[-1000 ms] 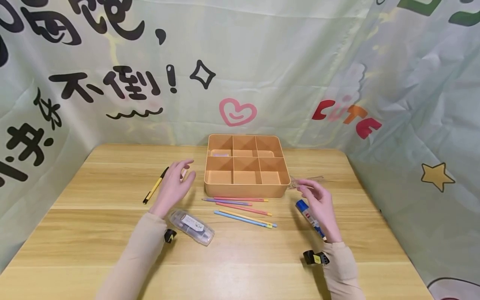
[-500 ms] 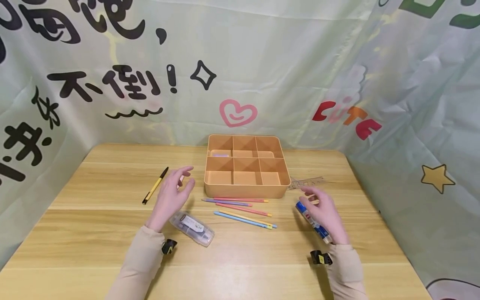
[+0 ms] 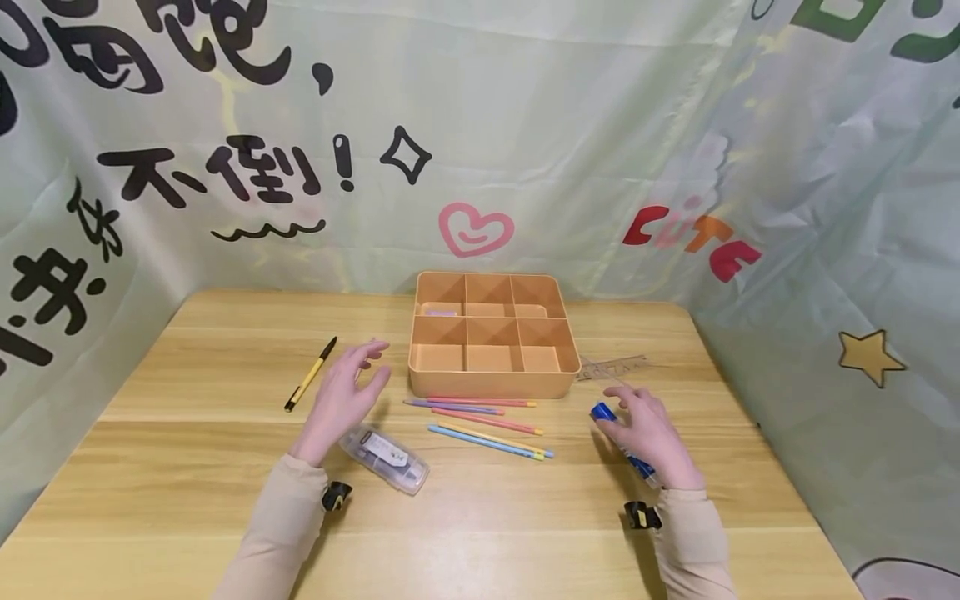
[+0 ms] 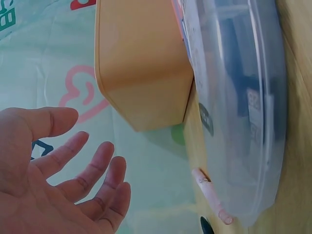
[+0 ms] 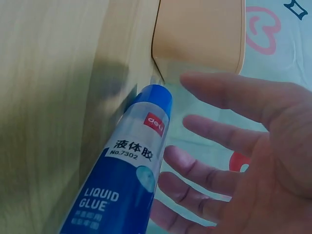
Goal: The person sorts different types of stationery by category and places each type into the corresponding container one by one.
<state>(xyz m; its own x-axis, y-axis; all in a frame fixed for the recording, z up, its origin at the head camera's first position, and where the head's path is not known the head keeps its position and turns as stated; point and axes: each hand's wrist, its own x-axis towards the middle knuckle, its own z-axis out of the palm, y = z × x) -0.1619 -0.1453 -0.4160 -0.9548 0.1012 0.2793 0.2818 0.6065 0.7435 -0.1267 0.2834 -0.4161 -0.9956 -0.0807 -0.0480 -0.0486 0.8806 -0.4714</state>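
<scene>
My left hand (image 3: 341, 404) hovers with spread, relaxed fingers by a clear plastic case (image 3: 386, 457). The left wrist view shows the case (image 4: 239, 107) large beside the empty palm. My right hand (image 3: 654, 435) is above a liquid glue bottle (image 3: 602, 412) with a blue cap, partly covering it. In the right wrist view the glue bottle (image 5: 129, 161) lies beside loosely bent fingers (image 5: 209, 170), which do not wrap round it. Ahead stands an orange six-compartment box (image 3: 491, 383); a small purple item lies in its back left compartment.
Several pencils (image 3: 487, 417) lie in front of the box. A yellow and black pen (image 3: 311, 375) is on the left, and a clear ruler (image 3: 615, 367) at the box's right. A small pink stick (image 4: 212, 195) lies behind the case. Printed cloth (image 3: 585, 150) hangs behind the table.
My right hand has drawn back from the ruler toward me and slightly right, over the glue bottle. The left hand has come slightly nearer to me.
</scene>
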